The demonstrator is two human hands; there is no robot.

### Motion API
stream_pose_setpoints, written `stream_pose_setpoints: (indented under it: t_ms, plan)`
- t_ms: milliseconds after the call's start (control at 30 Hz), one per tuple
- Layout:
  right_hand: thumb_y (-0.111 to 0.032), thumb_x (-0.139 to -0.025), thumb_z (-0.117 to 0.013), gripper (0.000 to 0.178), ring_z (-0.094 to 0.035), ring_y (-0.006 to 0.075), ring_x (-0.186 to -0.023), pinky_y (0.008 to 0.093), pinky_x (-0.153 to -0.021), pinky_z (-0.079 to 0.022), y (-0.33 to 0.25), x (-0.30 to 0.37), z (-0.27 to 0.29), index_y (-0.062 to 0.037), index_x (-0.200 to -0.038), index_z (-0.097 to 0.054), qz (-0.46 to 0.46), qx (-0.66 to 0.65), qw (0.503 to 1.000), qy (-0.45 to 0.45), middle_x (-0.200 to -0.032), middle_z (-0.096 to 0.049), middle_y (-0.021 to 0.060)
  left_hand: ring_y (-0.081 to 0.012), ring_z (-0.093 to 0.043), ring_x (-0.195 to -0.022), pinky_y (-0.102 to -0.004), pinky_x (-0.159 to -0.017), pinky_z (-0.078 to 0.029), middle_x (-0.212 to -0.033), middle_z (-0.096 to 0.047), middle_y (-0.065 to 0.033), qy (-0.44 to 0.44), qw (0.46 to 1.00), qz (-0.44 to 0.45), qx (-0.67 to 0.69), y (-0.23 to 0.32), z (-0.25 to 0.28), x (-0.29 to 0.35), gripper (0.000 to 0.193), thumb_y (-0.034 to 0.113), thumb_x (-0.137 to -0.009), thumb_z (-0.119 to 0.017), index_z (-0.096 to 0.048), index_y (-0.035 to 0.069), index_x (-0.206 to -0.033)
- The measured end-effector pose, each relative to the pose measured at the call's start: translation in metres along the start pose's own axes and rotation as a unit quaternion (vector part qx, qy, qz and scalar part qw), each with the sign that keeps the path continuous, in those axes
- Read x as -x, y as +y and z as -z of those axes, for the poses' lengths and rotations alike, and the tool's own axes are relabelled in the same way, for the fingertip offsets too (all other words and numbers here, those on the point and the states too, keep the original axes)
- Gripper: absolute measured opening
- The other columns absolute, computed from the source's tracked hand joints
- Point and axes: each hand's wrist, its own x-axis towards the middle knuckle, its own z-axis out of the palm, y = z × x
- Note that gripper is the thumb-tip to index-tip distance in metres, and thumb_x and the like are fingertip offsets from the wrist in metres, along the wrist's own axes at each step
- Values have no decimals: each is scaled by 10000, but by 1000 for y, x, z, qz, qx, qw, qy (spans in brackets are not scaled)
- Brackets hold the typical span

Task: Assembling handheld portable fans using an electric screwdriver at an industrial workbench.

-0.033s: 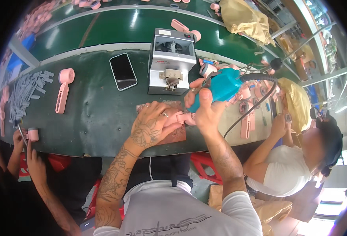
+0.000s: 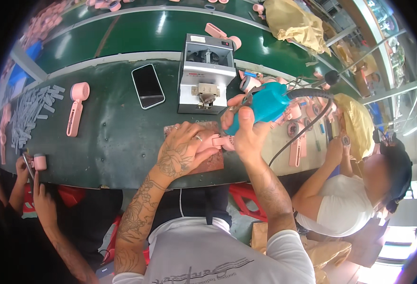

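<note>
My left hand [image 2: 182, 146] is closed over a pink handheld fan [image 2: 224, 142], pressing it down on a reddish mat [image 2: 213, 163]. My fingers hide much of the fan, while its hinged part shows at their right. My right hand [image 2: 251, 130] grips a teal electric screwdriver [image 2: 263, 104], thumb on the near side. The tool is above the right end of the fan. Its tip is hidden behind my hand, so I cannot tell whether it touches. A silver screw feeder [image 2: 206, 78] stands just beyond my hands.
Left on the dark bench lie a phone [image 2: 148, 86], another pink fan [image 2: 78, 109] and a heap of grey strips [image 2: 33, 111]. Pink parts [image 2: 298, 111] crowd the right. The screwdriver's cable [image 2: 308, 135] loops there. Co-workers sit either side; the left one holds a pink part [image 2: 40, 162].
My hands, the screwdriver and the fan stay in place. At the far left, the co-worker's hand and thin tool have shifted slightly.
</note>
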Motion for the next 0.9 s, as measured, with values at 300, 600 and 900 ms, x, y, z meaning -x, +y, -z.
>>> stream_pose_setpoints:
  t_ms: [300,600,900]
  plan:
    - [-446,-1018,-619,461,-566,176,-625,308,-570,-468,18,4,3,3,-974,-529,-2,60,998,-10,-686,-550,65,-317,-560,-1003,-445,-858,-468,-1090,-609,-114,-18,1000,2,-23,2,-2,-3,430,425,-864,-744,-717,18,-999]
    - [-368,-1026,-624,382,-551,104,-607,263,-572,-434,-3,-6,-11,11,-990,-613,-41,86,995,16,-678,-612,25,-280,-565,-1014,-400,-858,-490,-1071,-612,-81,-9,999,-14,-41,0,1,-2,431,435,-889,-708,-712,75,-1125]
    - [-372,-1052,-588,376,-576,151,-630,293,-584,-469,34,-62,-32,0,-1024,-551,103,64,993,-5,-719,-569,55,-325,-559,-1061,-445,-945,-471,-1156,-615,-127,-6,1000,-15,2,0,2,3,388,347,-921,-644,-708,94,-1208]
